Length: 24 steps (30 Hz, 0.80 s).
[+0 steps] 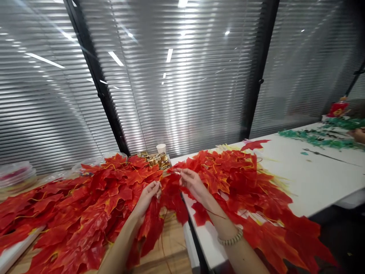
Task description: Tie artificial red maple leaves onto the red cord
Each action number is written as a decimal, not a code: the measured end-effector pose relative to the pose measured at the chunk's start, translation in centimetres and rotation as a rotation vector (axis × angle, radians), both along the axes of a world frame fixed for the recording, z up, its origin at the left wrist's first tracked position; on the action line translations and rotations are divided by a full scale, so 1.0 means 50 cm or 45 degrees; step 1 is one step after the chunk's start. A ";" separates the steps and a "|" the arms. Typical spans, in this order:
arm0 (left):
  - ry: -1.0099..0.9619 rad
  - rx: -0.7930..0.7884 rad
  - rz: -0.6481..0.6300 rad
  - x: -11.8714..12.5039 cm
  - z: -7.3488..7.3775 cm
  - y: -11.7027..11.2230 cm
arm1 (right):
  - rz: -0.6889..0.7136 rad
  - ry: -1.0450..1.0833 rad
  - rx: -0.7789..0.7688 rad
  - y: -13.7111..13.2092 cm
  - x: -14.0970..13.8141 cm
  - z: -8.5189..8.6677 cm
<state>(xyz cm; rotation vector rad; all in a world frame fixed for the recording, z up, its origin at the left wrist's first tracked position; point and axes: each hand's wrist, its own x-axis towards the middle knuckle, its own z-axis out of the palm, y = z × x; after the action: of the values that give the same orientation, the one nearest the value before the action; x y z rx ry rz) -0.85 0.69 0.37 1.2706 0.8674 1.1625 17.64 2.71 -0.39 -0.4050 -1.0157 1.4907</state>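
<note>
Heaps of red artificial maple leaves cover both tables: one pile (80, 205) on the wooden table at left, another pile (242, 186) on the white table at right. My left hand (148, 198) pinches a cluster of red leaves (168, 198) held up between the piles. My right hand (192, 182), with a bead bracelet on its wrist, pinches the upper part of the same cluster. A thin wire stem hangs from it.
A white paper cup (161, 148) and gold-wrapped items (158, 160) stand at the back by the blinds. Clear plastic trays (17, 175) sit far left. Green artificial foliage (322, 139) lies on the white table (319, 179) far right, where another person's hand (359, 135) shows.
</note>
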 end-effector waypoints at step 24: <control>0.277 -0.412 -0.423 0.012 -0.026 -0.023 | -0.301 0.222 -0.378 0.028 -0.024 -0.032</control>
<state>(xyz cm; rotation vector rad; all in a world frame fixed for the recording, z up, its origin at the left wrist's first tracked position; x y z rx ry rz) -0.25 -0.45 -0.93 1.2271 0.9185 0.6019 16.42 4.10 -1.99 -0.5741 -0.5879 1.4356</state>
